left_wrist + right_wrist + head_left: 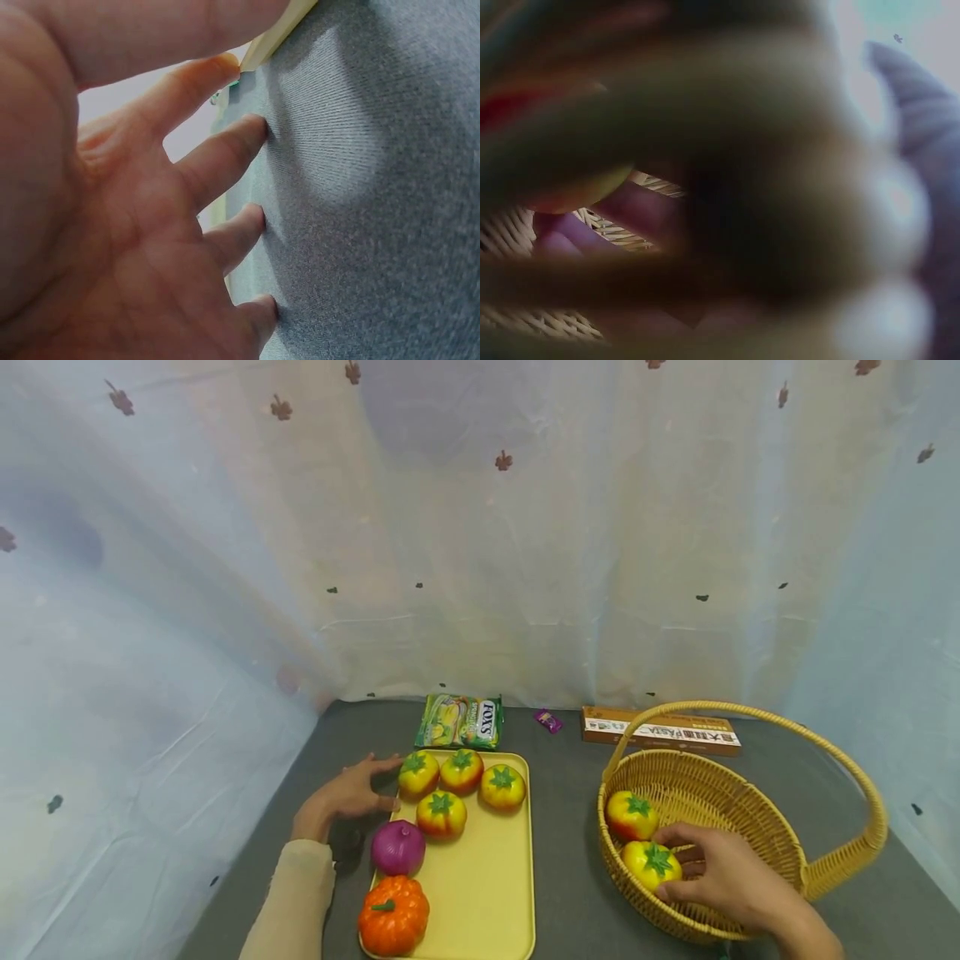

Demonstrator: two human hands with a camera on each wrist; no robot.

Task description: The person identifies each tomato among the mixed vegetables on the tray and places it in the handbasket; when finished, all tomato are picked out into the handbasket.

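My right hand (726, 875) reaches into a yellow wicker basket (772, 818) and grips a yellow toy tomato (651, 864) with a green leafy top, thumb and fingers on either side. Beside it in the basket lies a yellow-and-red toy tomato (632, 815). The right wrist view is mostly blocked by a blurred woven band. At the left edge of the yellow tray (480, 893), my left hand (348, 791) has its fingers spread, fingertips on the grey cloth in the left wrist view. Nearest to it on the tray is another toy tomato (417, 774).
The tray also carries several toy tomatoes (441, 815), a purple toy onion (398, 848) and an orange toy pumpkin (393, 916). Behind stand a green Fox's packet (460, 722), a small purple wrapper (548, 720) and a pasta box (660, 731). The basket's tall handle (840, 756) arches over its right side.
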